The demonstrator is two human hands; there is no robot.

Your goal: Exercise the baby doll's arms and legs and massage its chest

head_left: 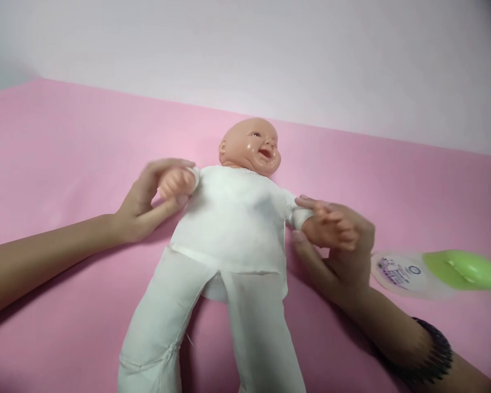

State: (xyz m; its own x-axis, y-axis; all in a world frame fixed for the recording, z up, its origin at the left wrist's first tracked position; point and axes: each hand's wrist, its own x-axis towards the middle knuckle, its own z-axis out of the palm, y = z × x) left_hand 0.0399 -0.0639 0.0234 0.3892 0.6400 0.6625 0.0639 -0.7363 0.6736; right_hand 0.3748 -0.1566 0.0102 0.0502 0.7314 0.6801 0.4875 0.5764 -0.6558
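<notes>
The doll lies on its back on the pink surface, left of the bottle. The left hand, on the doll's side farther from the bottle, is closed, thumb and fingers around one cuff; the right hand, between doll and bottle, is clamped around the other sleeve. Handling, as judged: light, soft and floppy in the stuffed body, stiffer and slightly slippery at the head; not fragile. Recommended hold: both sides of the torso. Appearance: white cloth body, creased at one knee; bald, glossy, flesh-toned head, turned bottle-ward, mouth open; moulded hands.
</notes>
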